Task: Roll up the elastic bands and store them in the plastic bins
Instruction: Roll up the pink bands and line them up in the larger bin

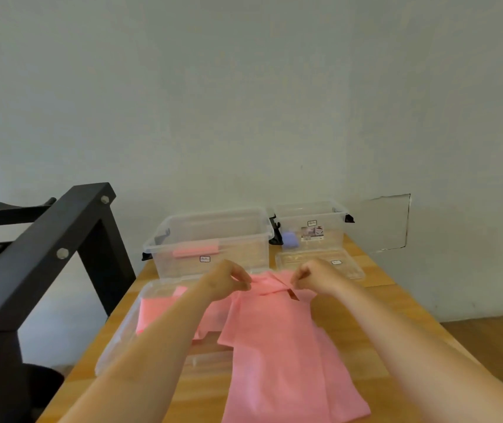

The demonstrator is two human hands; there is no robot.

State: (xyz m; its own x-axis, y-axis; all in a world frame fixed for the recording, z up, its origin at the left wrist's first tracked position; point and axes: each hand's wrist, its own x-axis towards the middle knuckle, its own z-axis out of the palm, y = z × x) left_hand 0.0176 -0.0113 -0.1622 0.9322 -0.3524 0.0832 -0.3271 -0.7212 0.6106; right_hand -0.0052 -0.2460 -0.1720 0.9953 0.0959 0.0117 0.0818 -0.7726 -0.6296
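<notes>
Wooden counter (396,315). Long pink band (277,346) lies flat along it, far end turned over. Clear bin (238,239) stands just beyond it, second bin (326,213) to the right. Left hand (222,279), right hand (317,276): fingers of both pinch the band's far end. Pink roll (195,251) in first bin, purple roll (289,239) in second.

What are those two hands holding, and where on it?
The pink elastic band: the left hand and the right hand each pinch its folded far end, one on either side.
</notes>
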